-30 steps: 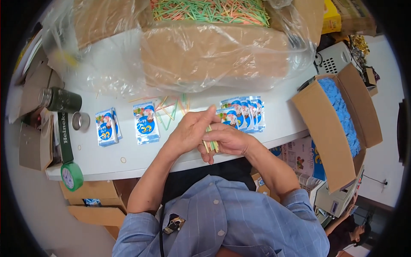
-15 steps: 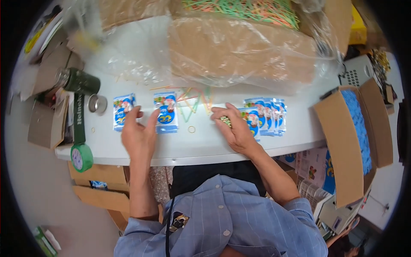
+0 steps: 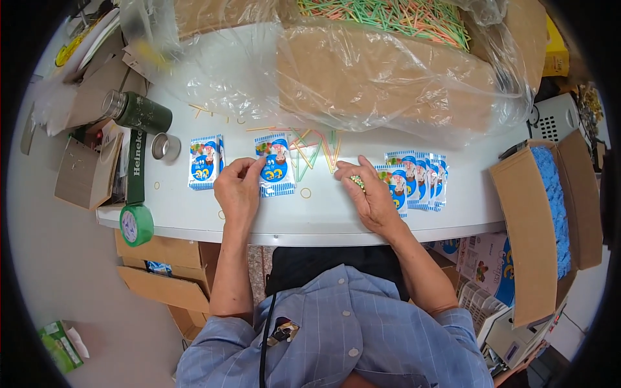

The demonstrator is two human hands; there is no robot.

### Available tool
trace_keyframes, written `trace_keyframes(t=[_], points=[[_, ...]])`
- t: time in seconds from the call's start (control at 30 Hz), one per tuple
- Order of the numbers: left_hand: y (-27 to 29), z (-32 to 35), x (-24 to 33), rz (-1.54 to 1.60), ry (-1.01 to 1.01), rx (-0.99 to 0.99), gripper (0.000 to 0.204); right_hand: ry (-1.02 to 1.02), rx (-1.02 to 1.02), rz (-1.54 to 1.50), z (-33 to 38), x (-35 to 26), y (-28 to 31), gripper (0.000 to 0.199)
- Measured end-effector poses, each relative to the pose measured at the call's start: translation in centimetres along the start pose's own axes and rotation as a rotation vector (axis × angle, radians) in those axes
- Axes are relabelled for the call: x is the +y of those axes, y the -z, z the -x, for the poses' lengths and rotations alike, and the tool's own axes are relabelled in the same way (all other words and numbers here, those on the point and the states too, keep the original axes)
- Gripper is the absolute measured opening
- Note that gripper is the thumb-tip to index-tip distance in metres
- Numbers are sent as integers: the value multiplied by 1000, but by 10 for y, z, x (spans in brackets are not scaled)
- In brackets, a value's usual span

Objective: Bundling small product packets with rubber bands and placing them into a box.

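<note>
Blue-and-white packet (image 3: 278, 169), left hand (image 3: 237, 193) at its left edge, cannot tell whether gripping, right hand (image 3: 374, 202) curled round stick bundle (image 3: 358, 183), lengths hidden, far carton (image 3: 388, 74) cut off

Apparent packing workshop, white worktable (image 3: 336, 223), piled sachets (image 3: 275, 167), plastic-lined carton (image 3: 388, 74) of coloured sticks (image 3: 394, 18), open cardboard box (image 3: 527, 236)

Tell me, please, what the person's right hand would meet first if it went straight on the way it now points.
The right hand would probably meet the loose sticks just ahead of it, though its height above the white table is unclear.
</note>
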State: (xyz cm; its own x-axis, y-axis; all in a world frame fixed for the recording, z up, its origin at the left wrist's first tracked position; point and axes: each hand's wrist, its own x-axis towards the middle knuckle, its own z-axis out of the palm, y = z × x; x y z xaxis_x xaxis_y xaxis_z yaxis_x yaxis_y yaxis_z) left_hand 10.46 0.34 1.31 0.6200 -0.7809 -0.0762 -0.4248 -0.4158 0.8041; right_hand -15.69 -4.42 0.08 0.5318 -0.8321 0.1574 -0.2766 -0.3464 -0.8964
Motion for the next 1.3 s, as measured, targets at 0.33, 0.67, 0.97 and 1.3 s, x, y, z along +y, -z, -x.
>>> trace_keyframes(t=[0.33, 0.67, 0.97, 1.3], points=[[0, 5, -2, -104, -346, 165, 16, -18, 18, -14, 0, 3, 2, 14], [-16, -5, 7, 252, -85, -7, 26, -3, 31, -23, 1, 3, -1, 13], [-7, -4, 2, -435, -449, 216, 17, -6, 33, -19, 0, 4, 0, 15], [-4, -7, -6, 158, -261, 270, 20, -10, 35, -24, 1, 4, -1, 16]])
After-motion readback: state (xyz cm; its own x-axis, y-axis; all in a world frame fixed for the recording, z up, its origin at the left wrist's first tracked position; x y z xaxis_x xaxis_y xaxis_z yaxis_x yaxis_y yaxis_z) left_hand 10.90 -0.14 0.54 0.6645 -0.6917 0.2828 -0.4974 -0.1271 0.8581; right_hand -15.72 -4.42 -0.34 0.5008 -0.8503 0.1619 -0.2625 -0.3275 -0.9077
